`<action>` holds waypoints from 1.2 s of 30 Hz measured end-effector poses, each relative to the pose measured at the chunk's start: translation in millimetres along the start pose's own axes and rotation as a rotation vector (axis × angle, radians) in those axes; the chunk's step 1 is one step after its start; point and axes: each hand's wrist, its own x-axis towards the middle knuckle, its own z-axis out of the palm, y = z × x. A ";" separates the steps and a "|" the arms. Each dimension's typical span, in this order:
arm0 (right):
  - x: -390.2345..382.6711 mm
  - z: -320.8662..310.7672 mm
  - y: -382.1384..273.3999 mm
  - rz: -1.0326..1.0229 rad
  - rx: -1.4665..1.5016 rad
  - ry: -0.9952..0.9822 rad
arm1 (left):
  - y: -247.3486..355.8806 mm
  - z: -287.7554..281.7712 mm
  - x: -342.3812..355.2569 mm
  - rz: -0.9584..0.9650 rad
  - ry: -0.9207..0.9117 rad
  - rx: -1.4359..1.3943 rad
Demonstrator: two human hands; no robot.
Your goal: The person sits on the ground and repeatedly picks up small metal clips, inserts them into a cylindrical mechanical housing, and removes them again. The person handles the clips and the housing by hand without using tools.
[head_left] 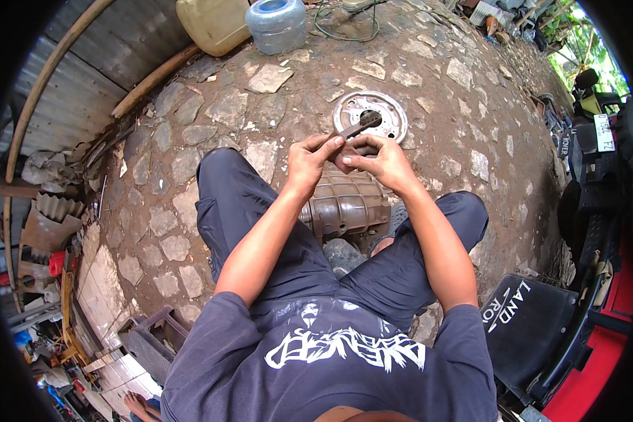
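Note:
My left hand (308, 163) is closed, its thumb and fingers pinching a dark, flat metal lever (356, 129) that tilts up to the right and has a broader rounded end. Close beside it, my right hand (385, 167) is closed on a small reddish-brown folded piece (342, 163), pressed near the lever's lower end. Whether that piece is cloth or sandpaper I cannot tell. Beyond the hands a round silver metal plate (399, 126) with holes lies on the ground. Below them, between my legs, sits a ribbed brown metal housing (348, 205).
Uneven stones set in dirt (225, 109) make up the ground. A yellowish jerrycan (214, 27) and a blue clear water jug (277, 28) stand at the far left. A red vehicle (598, 352) with a black mud flap (527, 334) is at the right. A person's hand (137, 403) shows lower left.

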 end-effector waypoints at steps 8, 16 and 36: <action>0.3 1.2 4.1 0.034 -0.196 -0.037 | 6.5 6.6 -5.4 -0.083 -0.106 -0.234; 0.0 2.1 -8.3 0.155 -0.113 -0.055 | -14.3 1.4 1.9 -0.060 0.028 -0.263; -14.7 9.8 11.3 0.027 0.209 0.140 | -2.8 18.6 -3.1 0.251 0.181 -0.020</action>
